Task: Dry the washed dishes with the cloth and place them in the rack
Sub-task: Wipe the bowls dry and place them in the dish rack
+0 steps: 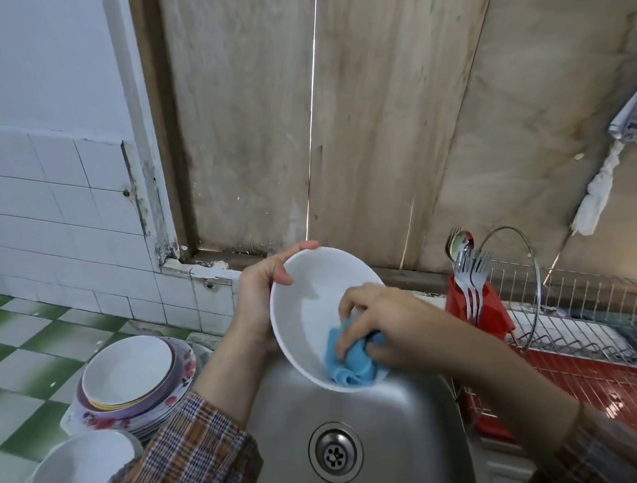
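Sink corner: green-checked bench (7, 363), white tiled wall (48, 203).
My left fingers (297, 249) grip the white bowl (305, 304) over the steel sink (390, 435); right fingers (354, 300) bunch the blue cloth (346, 367) inside it; wire rack (575, 323) at right.

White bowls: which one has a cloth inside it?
The tilted bowl over the sink, held by the left hand; the right hand grips a blue cloth inside it. The other bowls sit empty.
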`<state>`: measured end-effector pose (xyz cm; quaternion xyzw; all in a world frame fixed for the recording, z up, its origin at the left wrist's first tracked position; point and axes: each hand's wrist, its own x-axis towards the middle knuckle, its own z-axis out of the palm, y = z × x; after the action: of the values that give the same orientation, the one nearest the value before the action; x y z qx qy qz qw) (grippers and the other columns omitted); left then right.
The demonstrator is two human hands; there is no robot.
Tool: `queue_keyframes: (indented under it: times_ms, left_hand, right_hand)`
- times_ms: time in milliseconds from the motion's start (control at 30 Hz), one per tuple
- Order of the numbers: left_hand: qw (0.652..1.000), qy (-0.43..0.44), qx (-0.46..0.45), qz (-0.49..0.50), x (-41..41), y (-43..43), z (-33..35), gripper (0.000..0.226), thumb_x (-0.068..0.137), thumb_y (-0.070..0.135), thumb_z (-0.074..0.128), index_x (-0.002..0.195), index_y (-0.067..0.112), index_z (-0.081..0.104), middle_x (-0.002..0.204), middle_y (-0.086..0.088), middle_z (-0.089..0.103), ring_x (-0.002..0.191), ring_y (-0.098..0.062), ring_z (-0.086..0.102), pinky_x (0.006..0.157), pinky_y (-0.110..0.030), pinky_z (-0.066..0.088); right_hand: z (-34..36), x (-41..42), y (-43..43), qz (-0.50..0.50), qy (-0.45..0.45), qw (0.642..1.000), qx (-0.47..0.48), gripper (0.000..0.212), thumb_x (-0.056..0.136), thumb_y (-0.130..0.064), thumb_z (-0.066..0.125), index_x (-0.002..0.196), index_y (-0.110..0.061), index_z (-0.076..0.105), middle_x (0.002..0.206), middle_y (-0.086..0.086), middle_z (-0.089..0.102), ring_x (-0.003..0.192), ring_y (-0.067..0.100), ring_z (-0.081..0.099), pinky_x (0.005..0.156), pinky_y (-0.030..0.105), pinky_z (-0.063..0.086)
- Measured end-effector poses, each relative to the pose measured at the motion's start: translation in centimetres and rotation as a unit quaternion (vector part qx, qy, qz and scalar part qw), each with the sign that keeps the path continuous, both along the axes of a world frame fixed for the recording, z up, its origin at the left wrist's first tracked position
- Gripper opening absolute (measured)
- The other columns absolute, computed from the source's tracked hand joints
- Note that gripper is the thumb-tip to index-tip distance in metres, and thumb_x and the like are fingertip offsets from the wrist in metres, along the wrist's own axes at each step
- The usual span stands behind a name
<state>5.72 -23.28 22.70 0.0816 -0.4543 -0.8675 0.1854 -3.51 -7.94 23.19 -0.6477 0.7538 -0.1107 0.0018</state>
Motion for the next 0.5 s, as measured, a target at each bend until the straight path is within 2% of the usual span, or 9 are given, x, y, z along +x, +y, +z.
queue_keyframes:
  times_ms: [33,67,133,167,233,300,367,467,500]
  left_hand:
    - [1.0,-0.011,-0.01,-0.01,-0.1,0.2,0.0,0.053,0.048,0.011,0.037,0.094,0.008,0.064,0.076,-0.011,0.066,0.061,-0.026,0.061,0.061,-0.025,0.05]
    - [0.999,-0.02,-0.019,-0.023,-0.1,0.5,0.1,0.054,0.048,0.012,0.037,0.095,0.007,0.065,0.076,-0.012,0.066,0.062,-0.026,0.062,0.06,-0.025,0.051]
    - [0.998,-0.026,-0.019,-0.054,-0.1,1.3,0.3,0.054,0.05,0.013,0.036,0.095,0.006,0.065,0.075,-0.013,0.066,0.062,-0.025,0.064,0.057,-0.025,0.054]
    - [0.997,-0.028,-0.015,-0.064,-0.1,1.6,0.5,0.054,0.053,0.012,0.033,0.096,0.005,0.064,0.074,-0.013,0.066,0.061,-0.025,0.065,0.056,-0.025,0.055]
    - [0.997,-0.035,-0.009,-0.065,0.1,1.4,0.6,0.054,0.055,0.01,0.031,0.097,0.005,0.065,0.075,-0.014,0.067,0.063,-0.025,0.064,0.059,-0.026,0.055]
    - [0.998,-0.037,-0.011,-0.044,0.2,0.6,0.6,0.055,0.055,0.011,0.033,0.098,0.006,0.066,0.076,-0.014,0.067,0.065,-0.026,0.062,0.064,-0.028,0.052]
    - [0.999,-0.038,-0.005,-0.014,0.3,-0.1,0.3,0.052,0.055,0.011,0.033,0.096,0.006,0.066,0.073,-0.012,0.067,0.063,-0.026,0.06,0.065,-0.029,0.048]
    - [0.999,-0.043,0.001,-0.01,0.3,0.1,-0.1,0.047,0.065,0.007,0.03,0.096,0.007,0.066,0.073,-0.011,0.066,0.061,-0.026,0.061,0.062,-0.028,0.051]
    - [0.999,-0.044,0.001,-0.015,0.2,0.3,-0.1,0.048,0.065,0.008,0.03,0.097,0.007,0.066,0.075,-0.013,0.066,0.061,-0.027,0.062,0.06,-0.027,0.054]
  right_hand:
    - [0.2,-0.4,-0.1,-0.022,0.057,0.998,0.009,0.034,0.079,-0.012,0.056,0.1,-0.031,0.076,0.114,-0.002,0.051,0.103,0.01,0.046,0.086,0.033,0.044]
    - [0.4,-0.6,-0.2,-0.042,0.072,0.996,-0.007,0.028,0.085,-0.019,0.055,0.104,-0.027,0.074,0.116,0.001,0.049,0.107,0.016,0.046,0.088,0.037,0.044]
    - [0.5,-0.9,-0.5,-0.032,0.081,0.993,-0.078,0.033,0.088,-0.041,0.054,0.112,-0.024,0.066,0.114,0.0,0.049,0.103,0.016,0.046,0.087,0.034,0.04]
    - [0.4,-0.9,-0.6,-0.02,0.104,0.99,-0.095,0.031,0.088,-0.042,0.06,0.113,-0.025,0.065,0.114,-0.002,0.052,0.101,0.014,0.046,0.084,0.031,0.039]
    - [-0.5,-1.0,-1.1,0.015,0.174,0.978,-0.112,0.022,0.083,-0.025,0.071,0.105,-0.025,0.071,0.114,0.004,0.06,0.1,0.021,0.05,0.077,0.034,0.047]
    - [-1.7,-1.3,-1.1,0.017,0.178,0.978,-0.11,0.025,0.08,-0.018,0.057,0.095,-0.027,0.075,0.106,0.007,0.065,0.092,0.028,0.058,0.064,0.033,0.054]
    - [-1.8,-0.7,-1.0,0.007,0.165,0.981,-0.099,0.039,0.075,-0.019,0.043,0.09,-0.031,0.076,0.099,0.003,0.066,0.084,0.027,0.063,0.063,0.029,0.055]
    - [-1.9,-0.2,-1.1,-0.025,0.15,0.986,-0.076,0.041,0.083,-0.015,0.044,0.105,-0.032,0.074,0.113,0.004,0.065,0.095,0.029,0.061,0.071,0.038,0.057]
    - [-2.0,0.0,-1.2,-0.044,0.125,0.988,-0.074,0.043,0.084,-0.017,0.041,0.109,-0.032,0.073,0.115,0.005,0.065,0.094,0.03,0.061,0.067,0.041,0.058]
